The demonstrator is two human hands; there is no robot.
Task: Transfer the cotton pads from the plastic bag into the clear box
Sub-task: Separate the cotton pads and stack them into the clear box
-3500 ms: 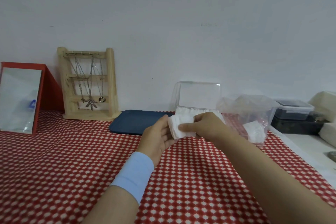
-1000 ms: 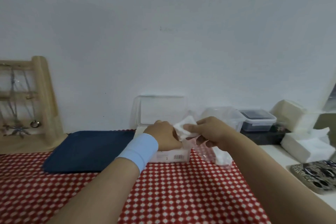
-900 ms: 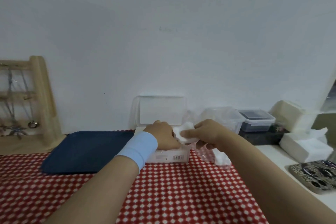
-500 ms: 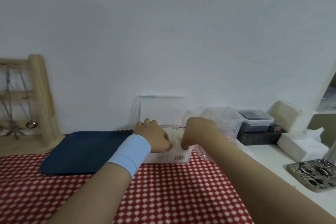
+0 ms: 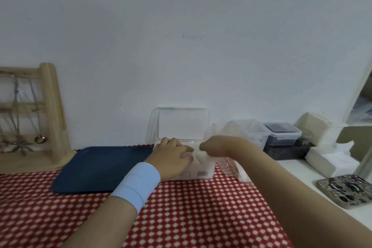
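The clear box (image 5: pixel 203 173) stands on the red checked cloth by the wall, its lid (image 5: pixel 182 123) hinged upright. White cotton pads (image 5: pixel 199 157) fill its top. My left hand (image 5: pixel 173 156), with a light blue wristband, lies flat over the box's left part, fingers touching the pads. My right hand (image 5: pixel 216 146) reaches in from the right with its fingers curled down, pinching the pads at the middle of the box. The crumpled plastic bag (image 5: pixel 235 133) sits just right of the box, partly behind my right forearm, with a few pads low inside it.
A dark blue tray (image 5: pixel 100 167) lies left of the box. A wooden jewellery stand (image 5: pixel 50 110) is at far left. Lidded plastic containers (image 5: pixel 281 133), a stack of white tissues (image 5: pixel 330 159) and a patterned phone case (image 5: pixel 346 189) sit on the white counter to the right.
Both hands carried a stack of pads from in front of the box down into it. My left hand now lies flat on the pads and my right hand's fingers point down into the box.
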